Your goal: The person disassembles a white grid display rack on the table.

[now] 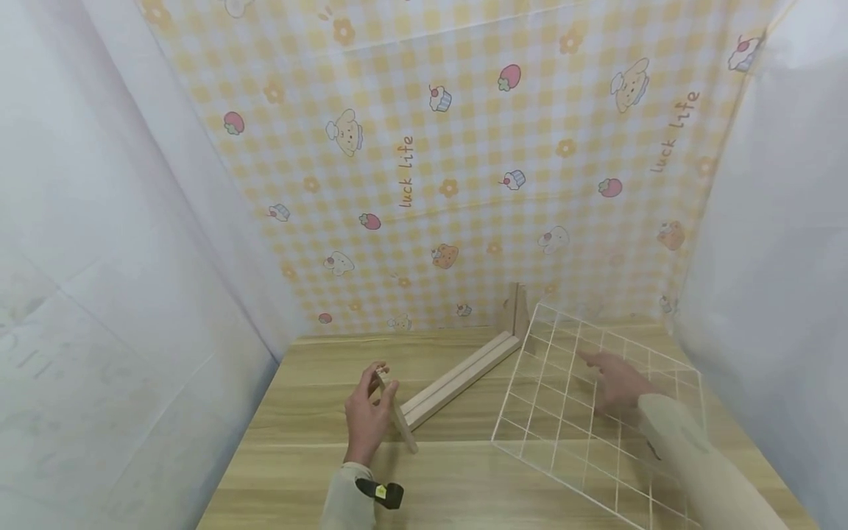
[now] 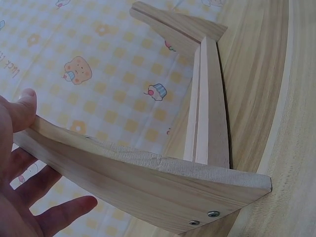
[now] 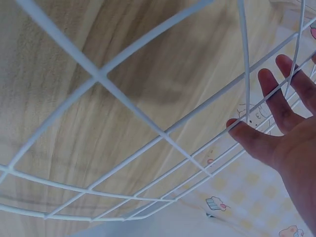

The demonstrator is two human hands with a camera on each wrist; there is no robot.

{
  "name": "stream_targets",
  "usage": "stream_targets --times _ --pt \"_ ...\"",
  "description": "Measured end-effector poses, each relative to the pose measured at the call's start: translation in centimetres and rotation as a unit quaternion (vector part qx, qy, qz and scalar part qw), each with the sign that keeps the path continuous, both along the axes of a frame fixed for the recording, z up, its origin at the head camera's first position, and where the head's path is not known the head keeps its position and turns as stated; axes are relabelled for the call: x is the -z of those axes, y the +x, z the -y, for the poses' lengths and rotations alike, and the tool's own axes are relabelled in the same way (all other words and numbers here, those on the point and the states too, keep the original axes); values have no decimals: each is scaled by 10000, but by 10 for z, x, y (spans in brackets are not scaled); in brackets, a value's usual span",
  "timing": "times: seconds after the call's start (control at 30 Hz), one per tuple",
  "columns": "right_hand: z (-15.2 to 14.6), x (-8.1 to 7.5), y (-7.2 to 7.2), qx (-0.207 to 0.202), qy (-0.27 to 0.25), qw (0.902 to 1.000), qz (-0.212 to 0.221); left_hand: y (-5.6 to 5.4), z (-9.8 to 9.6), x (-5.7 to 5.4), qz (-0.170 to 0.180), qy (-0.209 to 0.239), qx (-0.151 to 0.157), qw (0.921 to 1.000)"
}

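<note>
My left hand (image 1: 368, 419) grips the upper end of the near upright on a wooden stand (image 1: 460, 375). Its thumb lies along the edge and the other fingers spread over the outer face, as the left wrist view shows. A grooved bar (image 2: 205, 103) joins that upright to a far upright (image 2: 173, 24), and two screw heads (image 2: 213, 214) show near the bottom. To the right, my right hand (image 1: 617, 383) is at a white wire grid panel (image 1: 559, 397), with extended fingers (image 3: 279, 108) against its wires. The panel slants over the table.
The stand is on a wood-grain table (image 1: 278, 456). A yellow checked cloth (image 1: 424, 184) with cartoon prints hangs behind it. White sheets (image 1: 119, 258) close off both sides. A black strap device (image 1: 380, 492) sits on the left wrist.
</note>
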State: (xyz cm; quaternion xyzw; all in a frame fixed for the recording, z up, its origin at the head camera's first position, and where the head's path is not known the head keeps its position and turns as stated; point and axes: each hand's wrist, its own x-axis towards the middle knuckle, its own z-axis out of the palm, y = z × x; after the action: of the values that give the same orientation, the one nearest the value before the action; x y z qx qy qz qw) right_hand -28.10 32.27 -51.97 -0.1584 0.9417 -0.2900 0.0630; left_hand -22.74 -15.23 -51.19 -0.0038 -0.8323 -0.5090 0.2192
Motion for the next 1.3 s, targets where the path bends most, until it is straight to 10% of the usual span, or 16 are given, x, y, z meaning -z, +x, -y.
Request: stream_targets --times 0.17,0.37,1.3 --pt "-2 13 2 151 146 9986 493 0 -1 1 19 38 17 10000" --pt "-13 29 0 -354 1081 9927 -390 0 0 1 -39 33 1 10000" --pt "5 30 1 -503 2007 9782 -204 13 -6 7 -257 76 -477 9985"
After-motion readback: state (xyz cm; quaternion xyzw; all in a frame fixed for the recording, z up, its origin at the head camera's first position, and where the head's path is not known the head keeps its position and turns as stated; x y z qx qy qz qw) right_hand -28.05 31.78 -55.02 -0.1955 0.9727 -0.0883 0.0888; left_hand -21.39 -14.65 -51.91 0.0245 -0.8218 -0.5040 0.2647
